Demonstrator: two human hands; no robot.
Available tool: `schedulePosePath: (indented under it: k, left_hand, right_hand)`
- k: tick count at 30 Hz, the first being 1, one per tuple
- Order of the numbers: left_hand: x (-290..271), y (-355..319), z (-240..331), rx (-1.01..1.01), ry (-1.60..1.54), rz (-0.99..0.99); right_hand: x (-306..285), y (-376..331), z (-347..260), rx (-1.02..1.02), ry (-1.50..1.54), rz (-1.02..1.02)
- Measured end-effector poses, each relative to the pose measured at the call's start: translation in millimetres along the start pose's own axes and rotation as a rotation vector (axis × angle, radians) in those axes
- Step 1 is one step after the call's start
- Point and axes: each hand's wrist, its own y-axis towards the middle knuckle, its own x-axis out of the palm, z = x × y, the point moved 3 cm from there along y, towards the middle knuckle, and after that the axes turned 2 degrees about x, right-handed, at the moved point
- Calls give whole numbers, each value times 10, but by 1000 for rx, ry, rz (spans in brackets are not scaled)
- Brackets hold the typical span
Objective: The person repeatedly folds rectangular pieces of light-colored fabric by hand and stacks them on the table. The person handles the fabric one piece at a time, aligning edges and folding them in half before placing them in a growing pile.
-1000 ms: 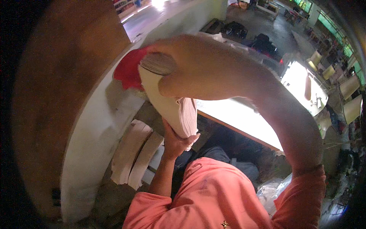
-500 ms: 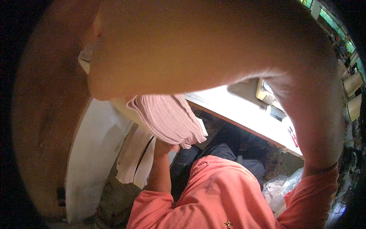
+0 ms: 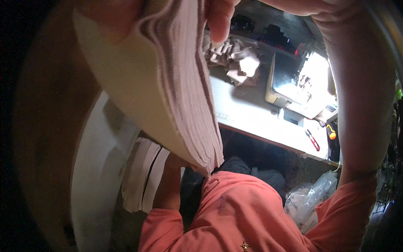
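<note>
A thick stack of pale pink, soft-edged cloth pieces (image 3: 191, 96) stands on edge close to the camera, its layers showing along one side. My right hand (image 3: 220, 21) grips its upper end at the top of the view, with a fingertip on the layered side; the rest of that hand is partly out of frame. Below, my left hand (image 3: 189, 164) holds the stack's lower end, its fingers mostly hidden behind the cloth. Beside my left forearm, more pale stacks (image 3: 138, 176) sit side by side, parted by a dark gap.
A white worktable (image 3: 252, 122) runs along the right, with a heap of cloth scraps (image 3: 239, 59), a cream-and-dark boxy device (image 3: 285, 84) and red-handled snips (image 3: 312, 140). Clear plastic bags (image 3: 319, 197) lie below its corner. A pale curved panel (image 3: 92, 168) rises at the left.
The stack has come up and closer, turning more upright. My right forearm has drawn back from across the view, so the fingers on the stack and more of the table now show.
</note>
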Motion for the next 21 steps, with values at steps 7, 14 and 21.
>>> schedulePosePath:
  k: [7, 14, 21]
  left_hand:
    - [167, 324, -64, -44, 50, -146]
    - [-173, 857, 1276, -189, 114, -388]
    - [-485, 1904, 1579, -647, 390, -691]
  right_hand:
    - [-350, -400, 201, 88, 132, 138]
    - [704, -1507, 1308, 412, 1004, 777]
    - [2673, -2257, 1629, 808, 1591, 1079]
